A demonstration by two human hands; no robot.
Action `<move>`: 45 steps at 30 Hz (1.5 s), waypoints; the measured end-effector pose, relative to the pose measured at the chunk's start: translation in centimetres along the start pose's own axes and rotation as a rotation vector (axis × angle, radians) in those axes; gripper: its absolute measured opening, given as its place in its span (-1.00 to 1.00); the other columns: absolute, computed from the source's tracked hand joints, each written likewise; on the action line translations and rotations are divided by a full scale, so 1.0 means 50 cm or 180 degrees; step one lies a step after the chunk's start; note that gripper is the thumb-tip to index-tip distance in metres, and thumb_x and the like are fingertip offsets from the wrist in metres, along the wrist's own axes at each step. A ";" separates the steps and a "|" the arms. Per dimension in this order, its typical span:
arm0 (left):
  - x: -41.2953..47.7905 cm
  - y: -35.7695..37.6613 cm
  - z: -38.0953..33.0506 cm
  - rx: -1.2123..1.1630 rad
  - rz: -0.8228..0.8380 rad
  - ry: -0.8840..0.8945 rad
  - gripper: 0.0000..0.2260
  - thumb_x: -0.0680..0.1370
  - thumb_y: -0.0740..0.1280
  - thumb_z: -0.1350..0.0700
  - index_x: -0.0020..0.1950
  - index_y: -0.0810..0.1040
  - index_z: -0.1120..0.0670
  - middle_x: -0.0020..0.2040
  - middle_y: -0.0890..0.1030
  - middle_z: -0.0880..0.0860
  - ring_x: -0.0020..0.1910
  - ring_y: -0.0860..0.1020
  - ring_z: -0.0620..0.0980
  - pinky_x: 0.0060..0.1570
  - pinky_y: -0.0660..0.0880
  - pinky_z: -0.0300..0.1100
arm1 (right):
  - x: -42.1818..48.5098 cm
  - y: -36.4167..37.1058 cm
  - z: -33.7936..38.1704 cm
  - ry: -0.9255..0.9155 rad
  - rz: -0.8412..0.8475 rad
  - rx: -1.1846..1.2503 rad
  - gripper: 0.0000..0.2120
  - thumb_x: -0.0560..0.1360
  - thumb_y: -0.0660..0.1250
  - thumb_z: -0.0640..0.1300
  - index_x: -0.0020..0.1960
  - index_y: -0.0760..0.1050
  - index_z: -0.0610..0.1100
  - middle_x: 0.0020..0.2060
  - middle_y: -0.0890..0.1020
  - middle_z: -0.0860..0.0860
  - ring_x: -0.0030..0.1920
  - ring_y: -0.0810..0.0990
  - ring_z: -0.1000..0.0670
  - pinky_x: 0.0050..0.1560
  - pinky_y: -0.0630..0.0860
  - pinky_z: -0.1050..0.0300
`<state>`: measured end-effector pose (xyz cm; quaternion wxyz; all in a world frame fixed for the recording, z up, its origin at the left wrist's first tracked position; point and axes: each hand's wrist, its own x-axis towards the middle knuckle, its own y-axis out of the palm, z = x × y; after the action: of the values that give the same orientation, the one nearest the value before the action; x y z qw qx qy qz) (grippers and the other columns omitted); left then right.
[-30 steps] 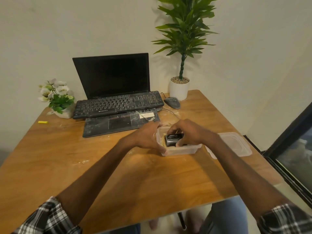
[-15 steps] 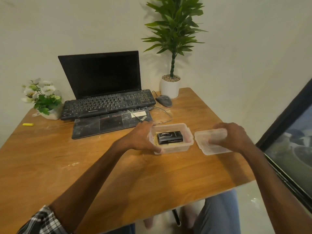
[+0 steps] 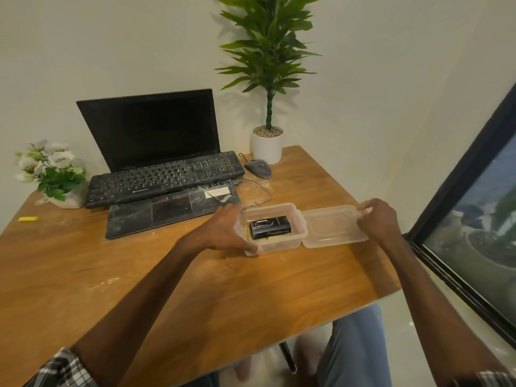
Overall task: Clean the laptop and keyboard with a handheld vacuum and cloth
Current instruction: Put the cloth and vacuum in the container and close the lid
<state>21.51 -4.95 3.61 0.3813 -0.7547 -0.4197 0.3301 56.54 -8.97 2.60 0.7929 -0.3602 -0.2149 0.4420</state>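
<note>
Black box lying flat inside clear open container, near-right of laptop, on wooden table. Left hand grasping container's left wall, thumb at near corner. Lid flat on table, touching container's right side; right hand pinching its far-right edge. Dusty keyboard resting on laptop base, mouse right of it. Potted plant in far right corner; flowers far left.

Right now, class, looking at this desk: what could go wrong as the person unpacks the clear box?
1. The lid, pinched by the right hand, sits at the table's right edge; released carelessly, it might slide off.
2. The mouse cable loops just behind the container that the left hand grips; dragging the container could snag it.
3. The keyboard rests on the laptop's base; pressing while cleaning may shift it.
</note>
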 end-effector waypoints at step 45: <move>-0.061 0.022 -0.017 -0.2222 -0.1524 -0.1124 -0.83 0.45 0.60 0.21 0.00 0.72 0.18 -0.26 0.74 0.10 -0.32 0.73 0.02 -0.17 0.71 -0.01 | -0.111 0.104 0.091 -0.2177 0.0537 0.0228 -0.68 0.57 0.29 -0.34 0.30 0.59 -0.22 0.27 0.56 -0.09 0.21 0.51 0.05 0.22 0.56 0.15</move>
<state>21.33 -8.32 3.64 0.0924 -0.6519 -0.7269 0.1952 47.85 -10.16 1.45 0.6479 -0.1799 -0.4218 0.6082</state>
